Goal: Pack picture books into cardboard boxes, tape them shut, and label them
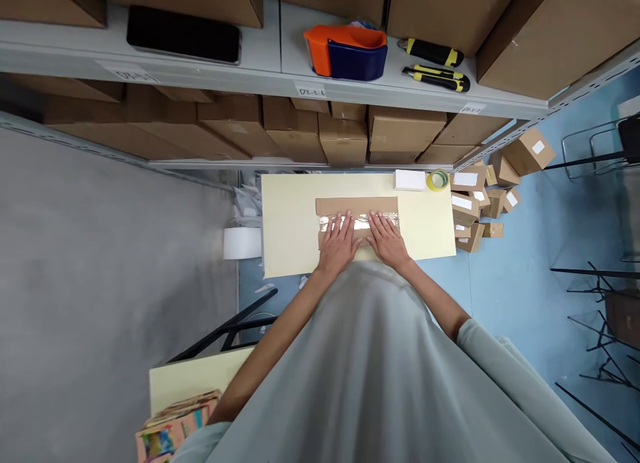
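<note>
On the pale yellow table [290, 243] lies a flat brown cardboard box [357, 205] with a strip of shiny clear packing tape [361, 221] along its middle. My left hand [339, 241] rests flat on the left part of the box, its fingertips over the tape. Flat on the right part is my right hand [387, 238], fingers stretched forward across the tape. Neither hand grips anything. My hands cover part of the box's near side.
A small white box [409, 180] and a roll of tape [437, 179] sit at the table's back right. Shelving [280, 83] above holds cartons, a phone [184, 35], an orange-and-blue tape dispenser [346, 51] and box cutters [435, 66]. Labelled parcels [467, 206] lie right; a white roll [242, 243] stands left.
</note>
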Demonstrator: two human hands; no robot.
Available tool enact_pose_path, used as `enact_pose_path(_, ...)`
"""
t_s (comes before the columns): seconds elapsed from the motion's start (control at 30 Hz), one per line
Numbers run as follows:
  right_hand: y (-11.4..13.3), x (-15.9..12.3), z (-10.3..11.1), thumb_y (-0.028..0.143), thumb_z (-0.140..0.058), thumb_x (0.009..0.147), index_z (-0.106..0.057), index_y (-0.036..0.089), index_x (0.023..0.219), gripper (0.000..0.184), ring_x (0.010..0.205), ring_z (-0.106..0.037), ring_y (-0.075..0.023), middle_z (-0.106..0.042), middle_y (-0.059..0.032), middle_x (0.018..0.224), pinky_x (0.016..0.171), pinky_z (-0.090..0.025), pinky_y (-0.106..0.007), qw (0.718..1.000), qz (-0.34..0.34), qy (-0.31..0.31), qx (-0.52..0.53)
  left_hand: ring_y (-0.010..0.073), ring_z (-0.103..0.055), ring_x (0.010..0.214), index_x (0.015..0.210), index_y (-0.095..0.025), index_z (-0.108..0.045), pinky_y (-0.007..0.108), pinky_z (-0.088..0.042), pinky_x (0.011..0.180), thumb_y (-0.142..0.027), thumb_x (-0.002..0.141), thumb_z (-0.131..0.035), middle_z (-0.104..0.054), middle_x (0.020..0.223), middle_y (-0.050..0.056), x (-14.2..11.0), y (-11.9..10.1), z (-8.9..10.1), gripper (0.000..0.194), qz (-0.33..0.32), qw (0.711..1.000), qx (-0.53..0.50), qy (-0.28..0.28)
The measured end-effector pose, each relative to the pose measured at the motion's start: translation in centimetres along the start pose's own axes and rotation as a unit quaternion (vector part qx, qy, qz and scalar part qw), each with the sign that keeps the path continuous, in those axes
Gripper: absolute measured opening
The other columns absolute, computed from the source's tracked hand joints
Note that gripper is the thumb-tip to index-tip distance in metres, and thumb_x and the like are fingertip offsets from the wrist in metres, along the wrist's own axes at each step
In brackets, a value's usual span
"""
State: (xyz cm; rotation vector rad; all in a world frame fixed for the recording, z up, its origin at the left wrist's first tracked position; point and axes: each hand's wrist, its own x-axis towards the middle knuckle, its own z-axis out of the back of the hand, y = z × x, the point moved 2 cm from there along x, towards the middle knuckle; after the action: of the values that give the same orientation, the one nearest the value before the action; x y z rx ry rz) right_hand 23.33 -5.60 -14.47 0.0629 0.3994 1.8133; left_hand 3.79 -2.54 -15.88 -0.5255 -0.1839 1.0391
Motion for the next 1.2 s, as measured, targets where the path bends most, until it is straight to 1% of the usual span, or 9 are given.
enact_pose_path(0.17, -0.1, 0.1, 0.1, 0.041, -0.029, 0.119, -0.026, 0.009, 0.177, 0.067, 0.173, -0.019, -0.0268, -0.021, -0.0113, 0.184, 0.142, -0.018, -0.048, 1.0, -0.018, -0.007, 0.004, 0.034, -0.014, 0.173, 0.177, -0.011, -0.028, 0.06, -0.009, 0.141, -0.054, 0.113, -0.035, -0.026, 0.183, 0.015, 0.1, 0.1, 0.4, 0.077, -0.002, 1.0, -0.015, -0.01)
enact_pose_path(0.37, -0.6, 0.4, 0.1, 0.042, -0.03, 0.118, -0.018, 0.013, 0.179, 0.069, 0.173, -0.019, -0.0264, -0.021, -0.0106, 0.184, 0.142, -0.018, -0.05, 0.999, -0.022, -0.009, 0.024, 0.0346, -0.018, 0.173, 0.176, -0.014, -0.033, 0.06, -0.007, 0.141, -0.058, 0.112, -0.036, -0.032, 0.181, 0.016, 0.5, 0.6, 0.9, 0.078, 0.003, 0.998, -0.056, -0.018)
enact_pose_path(0.53, -2.2, 0.0, 0.1, 0.045, -0.029, 0.118, -0.015, 0.01, 0.179, 0.072, 0.173, -0.019, -0.028, -0.02, -0.0148, 0.184, 0.142, -0.017, -0.054, 0.996, -0.072, -0.048, 0.034, 0.0362, -0.012, 0.174, 0.176, -0.01, -0.028, 0.065, -0.002, 0.139, -0.061, 0.112, -0.031, -0.025, 0.183, 0.018, 0.1, 2.9, 2.1, 0.082, 0.077, 0.994, -0.057, -0.054)
enact_pose_path(0.63, -2.6, -0.1, 0.2, 0.045, -0.028, 0.118, -0.015, 0.01, 0.179, 0.072, 0.173, -0.02, -0.0287, -0.021, -0.0154, 0.184, 0.141, -0.016, -0.055, 0.994, -0.085, -0.05, 0.036, 0.0364, -0.009, 0.174, 0.177, -0.009, -0.026, 0.065, -0.004, 0.139, -0.06, 0.112, -0.031, -0.022, 0.184, 0.019, -0.1, 3.6, 2.6, 0.083, 0.091, 0.993, -0.056, -0.054)
enact_pose_path(0.7, -2.2, -0.1, 0.4, 0.045, -0.029, 0.118, -0.014, 0.009, 0.179, 0.072, 0.173, -0.018, -0.029, -0.019, -0.0157, 0.184, 0.142, -0.016, -0.055, 0.995, -0.08, -0.049, 0.032, 0.0363, -0.007, 0.174, 0.176, -0.011, -0.029, 0.067, -0.004, 0.139, -0.057, 0.112, -0.032, -0.022, 0.184, 0.018, -0.2, 3.3, 2.7, 0.079, 0.08, 0.994, -0.053, -0.051)
enact_pose_path(0.8, -0.8, 0.1, 0.5, 0.043, -0.032, 0.118, -0.018, 0.011, 0.179, 0.07, 0.174, -0.016, -0.0276, -0.019, -0.0129, 0.185, 0.142, -0.017, -0.052, 0.999, -0.036, -0.033, 0.024, 0.0359, -0.006, 0.174, 0.173, -0.017, -0.04, 0.068, -0.004, 0.139, -0.053, 0.112, -0.037, -0.025, 0.184, 0.014, -0.3, 2.2, 2.5, 0.071, 0.036, 0.998, -0.045, -0.032)
enact_pose_path(0.93, 0.5, 0.2, 0.2, 0.04, -0.035, 0.118, -0.02, 0.017, 0.179, 0.068, 0.173, -0.02, -0.0271, -0.022, -0.0096, 0.184, 0.142, -0.021, -0.052, 1.0, -0.001, 0.002, 0.025, 0.0351, -0.006, 0.174, 0.169, -0.02, -0.048, 0.066, -0.009, 0.139, -0.051, 0.112, -0.041, -0.029, 0.183, 0.014, -0.6, 1.3, 2.0, 0.065, 0.005, 0.999, -0.045, -0.011)
enact_pose_path(1.07, -0.4, 0.1, 0.2, 0.043, -0.033, 0.118, -0.017, 0.012, 0.179, 0.07, 0.173, -0.02, -0.0281, -0.02, -0.0131, 0.184, 0.142, -0.02, -0.053, 0.999, -0.027, -0.023, 0.028, 0.0359, -0.005, 0.174, 0.171, -0.018, -0.044, 0.066, -0.008, 0.139, -0.051, 0.112, -0.041, -0.027, 0.183, 0.014, -0.7, 2.0, 1.9, 0.068, 0.016, 0.999, -0.046, -0.012)
enact_pose_path(1.2, -2.0, -0.2, 0.4, 0.046, -0.033, 0.118, -0.016, 0.011, 0.179, 0.072, 0.172, -0.022, -0.0296, -0.022, -0.0153, 0.183, 0.141, -0.021, -0.056, 0.996, -0.074, -0.047, 0.027, 0.0355, -0.016, 0.173, 0.175, -0.01, -0.031, 0.064, -0.011, 0.14, -0.052, 0.113, -0.036, -0.024, 0.183, 0.021, -0.8, 3.2, 2.0, 0.076, 0.047, 0.997, -0.05, -0.022)
